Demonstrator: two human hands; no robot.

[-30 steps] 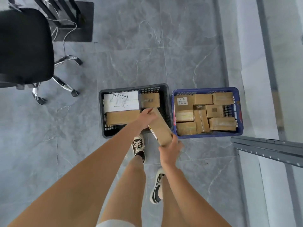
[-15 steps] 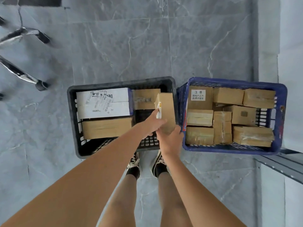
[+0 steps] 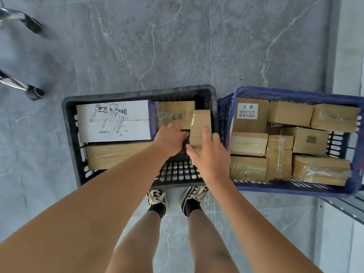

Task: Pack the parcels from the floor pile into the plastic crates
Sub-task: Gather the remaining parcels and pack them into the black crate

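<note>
Your right hand (image 3: 208,152) grips the brown parcel (image 3: 201,127) inside the black crate (image 3: 72,138); your left hand (image 3: 169,138) sits beside it, fingers curled, can't tell its grip.

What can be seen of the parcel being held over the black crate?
The narrow brown cardboard parcel is a taped oblong box with a small label strip on its left edge. It stands lengthwise at the black crate's right end, beside another brown box. The right hand holds its near end; the left hand is at its left side.
</note>
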